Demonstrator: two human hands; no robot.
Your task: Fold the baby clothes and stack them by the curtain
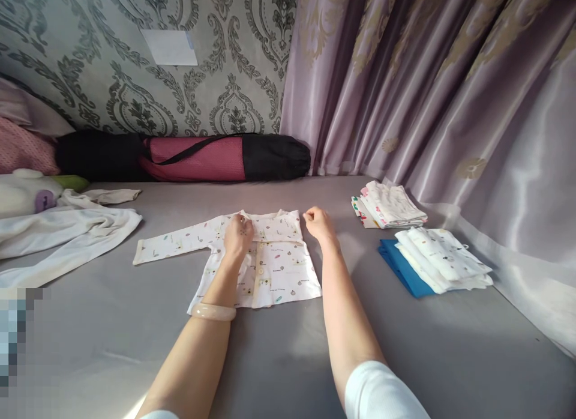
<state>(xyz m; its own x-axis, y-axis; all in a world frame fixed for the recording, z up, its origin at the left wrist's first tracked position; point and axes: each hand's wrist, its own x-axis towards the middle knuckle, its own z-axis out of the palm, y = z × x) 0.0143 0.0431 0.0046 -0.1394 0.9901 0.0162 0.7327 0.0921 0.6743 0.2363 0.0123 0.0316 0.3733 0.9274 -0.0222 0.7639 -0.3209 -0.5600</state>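
Observation:
A small white baby shirt [281,275] with a tiny print and a buttoned front lies flat on the grey sheet. One sleeve stretches out to the left, while the other is folded across the chest. My left hand [238,234] is closed at the collar, its curled fingers on the cloth and partly hidden by the back of the hand. Just beyond the shirt's right shoulder, my right hand [320,226] is held with its fingers pinched together. A small gap shows between those fingertips and the fabric, and I see nothing in them.
Folded clothes [443,260] are stacked on blue cloth [407,269] at right, with another folded pile [391,204] behind. White garments [90,236] and a plush toy [27,194] lie left. A black-and-pink bag [193,159] lies along the wall; a curtain [405,77] hangs right.

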